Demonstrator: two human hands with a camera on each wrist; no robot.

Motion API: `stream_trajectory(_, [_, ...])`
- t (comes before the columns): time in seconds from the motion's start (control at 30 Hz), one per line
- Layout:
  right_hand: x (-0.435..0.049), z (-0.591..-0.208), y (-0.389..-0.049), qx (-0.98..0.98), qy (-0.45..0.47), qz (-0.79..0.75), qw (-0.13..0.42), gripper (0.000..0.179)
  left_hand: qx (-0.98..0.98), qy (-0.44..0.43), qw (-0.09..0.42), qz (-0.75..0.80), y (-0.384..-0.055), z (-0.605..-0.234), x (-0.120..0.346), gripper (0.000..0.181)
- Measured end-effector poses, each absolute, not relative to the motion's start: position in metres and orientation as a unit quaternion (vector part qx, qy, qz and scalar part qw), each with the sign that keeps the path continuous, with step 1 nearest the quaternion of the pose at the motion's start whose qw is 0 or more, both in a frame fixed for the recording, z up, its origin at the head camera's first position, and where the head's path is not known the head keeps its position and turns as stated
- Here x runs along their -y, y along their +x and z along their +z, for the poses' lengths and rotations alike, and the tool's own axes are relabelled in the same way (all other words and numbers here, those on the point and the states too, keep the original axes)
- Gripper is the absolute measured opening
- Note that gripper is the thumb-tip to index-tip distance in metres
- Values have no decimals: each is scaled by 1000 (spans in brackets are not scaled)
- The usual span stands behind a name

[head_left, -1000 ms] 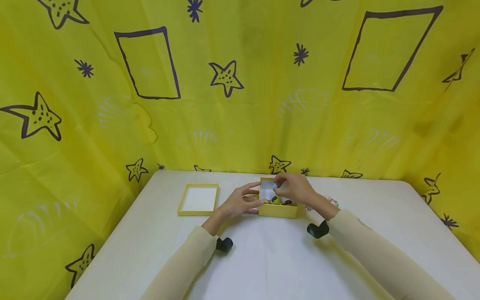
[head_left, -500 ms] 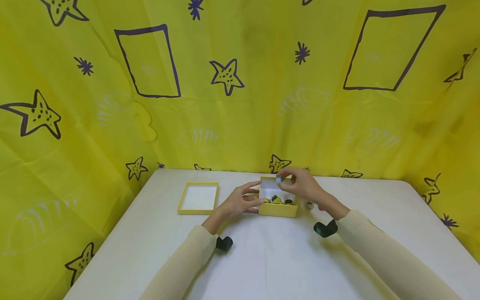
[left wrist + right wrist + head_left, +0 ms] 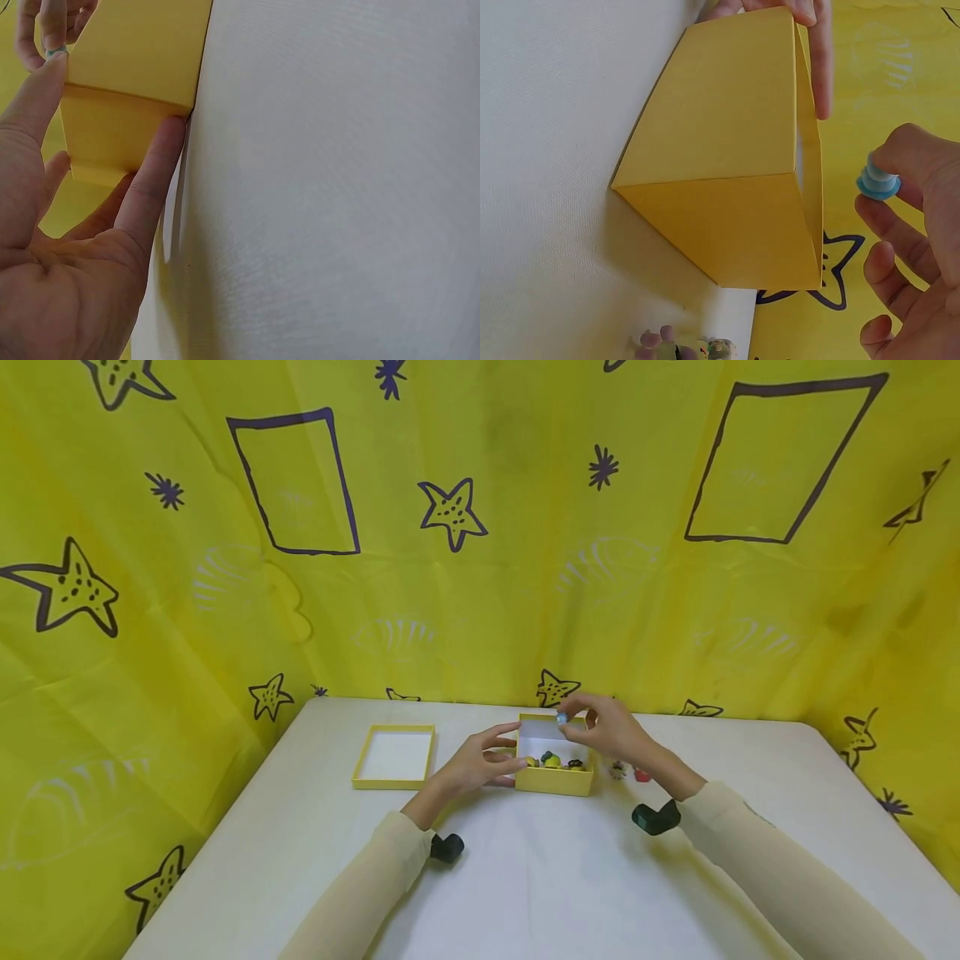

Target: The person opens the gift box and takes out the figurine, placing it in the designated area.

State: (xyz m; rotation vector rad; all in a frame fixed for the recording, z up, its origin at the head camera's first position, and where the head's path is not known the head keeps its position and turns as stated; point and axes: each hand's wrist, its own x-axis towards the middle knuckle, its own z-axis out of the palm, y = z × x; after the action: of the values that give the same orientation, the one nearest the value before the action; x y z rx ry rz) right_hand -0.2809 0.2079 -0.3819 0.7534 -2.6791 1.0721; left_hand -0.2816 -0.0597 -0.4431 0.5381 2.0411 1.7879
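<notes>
A yellow box (image 3: 553, 782) with a white inside stands open-topped on the table. Several small yellow and dark figures (image 3: 551, 761) lie along its front inside. My left hand (image 3: 480, 764) rests on the box's left side, its fingers spread and mostly straight, thumb at the front rim. Above the box's back right part, my right hand (image 3: 609, 727) pinches a small light-blue and white tiered piece (image 3: 877, 180) between thumb and index finger. In the right wrist view, that piece is beyond the box's open rim, with the other fingers loosely bent.
A shallow yellow lid (image 3: 393, 758) lies with its white inside up, left of the box. Right of the box sit a small red thing (image 3: 642, 774) and a mottled little figure (image 3: 617, 770). Behind the white table (image 3: 480, 877) hangs a yellow patterned curtain (image 3: 480, 593).
My right hand has moved slightly up and to the right with the blue piece, uncovering more of the box's inside and the red thing. The left hand has stayed on the box.
</notes>
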Motion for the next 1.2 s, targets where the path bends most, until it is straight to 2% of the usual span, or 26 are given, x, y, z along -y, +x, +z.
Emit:
stream_trajectory(0.5, [-215,-381,-282,901,248,348,79,25,-727,187,187,633,-281,-441,60,75])
stream_trajectory(1.2, [-263,-383,-279,908,227,337,101,19,-718,183,191,644,-282,-443,60,76])
